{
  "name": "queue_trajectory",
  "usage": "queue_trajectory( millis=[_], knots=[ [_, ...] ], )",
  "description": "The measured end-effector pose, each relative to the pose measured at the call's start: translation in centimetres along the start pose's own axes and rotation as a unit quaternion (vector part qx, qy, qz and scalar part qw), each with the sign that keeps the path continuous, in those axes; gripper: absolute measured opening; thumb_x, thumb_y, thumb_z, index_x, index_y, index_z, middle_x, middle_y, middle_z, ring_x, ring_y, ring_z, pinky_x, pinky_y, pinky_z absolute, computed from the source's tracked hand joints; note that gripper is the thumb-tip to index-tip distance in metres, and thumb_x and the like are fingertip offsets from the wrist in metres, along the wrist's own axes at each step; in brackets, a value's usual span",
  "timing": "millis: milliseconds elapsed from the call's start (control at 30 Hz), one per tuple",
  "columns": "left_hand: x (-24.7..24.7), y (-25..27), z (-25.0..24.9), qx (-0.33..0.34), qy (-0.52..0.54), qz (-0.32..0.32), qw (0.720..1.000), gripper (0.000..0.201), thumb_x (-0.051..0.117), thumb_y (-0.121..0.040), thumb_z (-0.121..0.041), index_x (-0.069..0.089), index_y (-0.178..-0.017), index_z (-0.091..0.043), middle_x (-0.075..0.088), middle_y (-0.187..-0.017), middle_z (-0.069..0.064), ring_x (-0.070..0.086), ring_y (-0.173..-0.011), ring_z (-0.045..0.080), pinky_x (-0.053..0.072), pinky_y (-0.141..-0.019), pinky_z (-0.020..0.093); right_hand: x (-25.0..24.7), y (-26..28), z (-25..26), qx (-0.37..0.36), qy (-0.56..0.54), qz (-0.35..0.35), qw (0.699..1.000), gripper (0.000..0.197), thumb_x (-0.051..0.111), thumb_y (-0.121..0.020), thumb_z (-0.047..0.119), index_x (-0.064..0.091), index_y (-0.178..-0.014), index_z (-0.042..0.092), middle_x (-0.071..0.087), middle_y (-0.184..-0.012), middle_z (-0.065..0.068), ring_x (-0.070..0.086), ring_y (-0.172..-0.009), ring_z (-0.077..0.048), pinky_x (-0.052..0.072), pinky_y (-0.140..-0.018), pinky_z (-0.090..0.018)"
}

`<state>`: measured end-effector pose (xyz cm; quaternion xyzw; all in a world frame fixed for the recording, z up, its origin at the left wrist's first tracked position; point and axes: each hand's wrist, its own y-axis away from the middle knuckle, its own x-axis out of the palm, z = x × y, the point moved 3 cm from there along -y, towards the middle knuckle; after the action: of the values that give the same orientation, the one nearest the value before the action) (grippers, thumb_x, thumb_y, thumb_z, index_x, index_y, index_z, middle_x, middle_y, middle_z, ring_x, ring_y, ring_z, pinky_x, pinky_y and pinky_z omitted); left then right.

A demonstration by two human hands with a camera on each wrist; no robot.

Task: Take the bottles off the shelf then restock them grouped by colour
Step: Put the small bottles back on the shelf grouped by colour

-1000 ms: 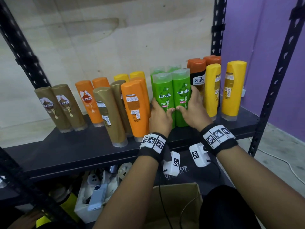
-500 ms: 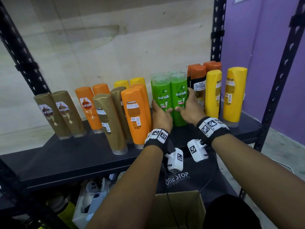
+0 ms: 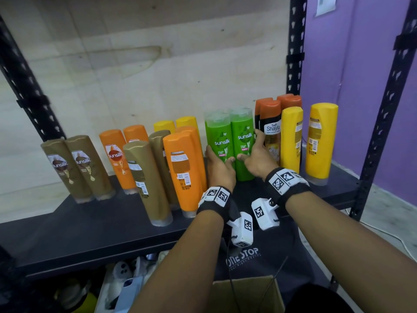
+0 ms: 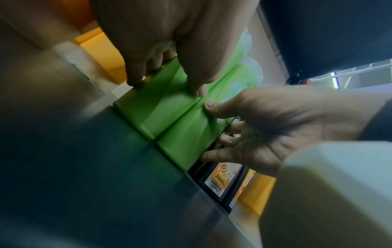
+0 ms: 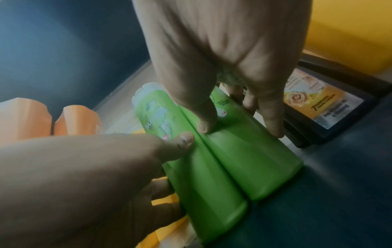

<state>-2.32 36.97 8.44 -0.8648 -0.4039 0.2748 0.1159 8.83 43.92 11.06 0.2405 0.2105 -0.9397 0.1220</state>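
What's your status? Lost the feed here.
Left hand and right hand each grip a green Sunsilk bottle, pair upright on shelf. Orange bottle left, Safi Shayla bottle tight right.

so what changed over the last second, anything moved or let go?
The green bottles, clasped as a block between the left hand and right hand, went further back on the shelf, ending nearer the Shayla bottle. Both hands kept their hold; nothing was let go. The gold, orange and yellow bottles stayed where they were.
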Motion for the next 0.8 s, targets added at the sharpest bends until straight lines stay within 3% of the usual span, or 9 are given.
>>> queue_trajectory(
  millis=[267,500,800],
  knots=[
    [0.29,-0.37,0.26,-0.015,0.018,-0.002,1.0,0.077,0.065,-0.099,-0.018,0.017,-0.159,-0.015,0.054,-0.14,0.014,0.055,-0.126,0.032,0.046,-0.102,0.039,0.15,0.07,-0.25,0.028,-0.03,0.01,0.999,0.083,0.068,-0.096,0.014,0.009,-0.153,0.025,0.053,-0.142,-0.012,0.059,-0.121,-0.03,0.048,-0.106,-0.049],
    [0.35,-0.65,0.27,-0.038,0.04,0.013,0.998,0.078,0.064,-0.099,-0.017,0.015,-0.16,-0.02,0.047,-0.151,0.011,0.048,-0.137,0.031,0.041,-0.114,0.049,0.27,-0.1,-0.28,0.036,-0.043,0.016,0.998,0.081,0.068,-0.096,0.012,0.01,-0.152,0.025,0.054,-0.14,-0.012,0.059,-0.12,-0.031,0.048,-0.106,-0.049],
    [0.1,-0.59,0.14,-0.046,0.06,0.029,0.997,0.079,0.063,-0.099,-0.017,0.013,-0.161,-0.022,0.048,-0.149,0.009,0.05,-0.135,0.03,0.042,-0.114,0.048,0.35,-0.1,-0.37,0.033,-0.066,0.016,0.997,0.08,0.069,-0.095,0.012,0.014,-0.151,0.024,0.051,-0.146,-0.01,0.057,-0.125,-0.03,0.046,-0.109,-0.051]
  ],
)
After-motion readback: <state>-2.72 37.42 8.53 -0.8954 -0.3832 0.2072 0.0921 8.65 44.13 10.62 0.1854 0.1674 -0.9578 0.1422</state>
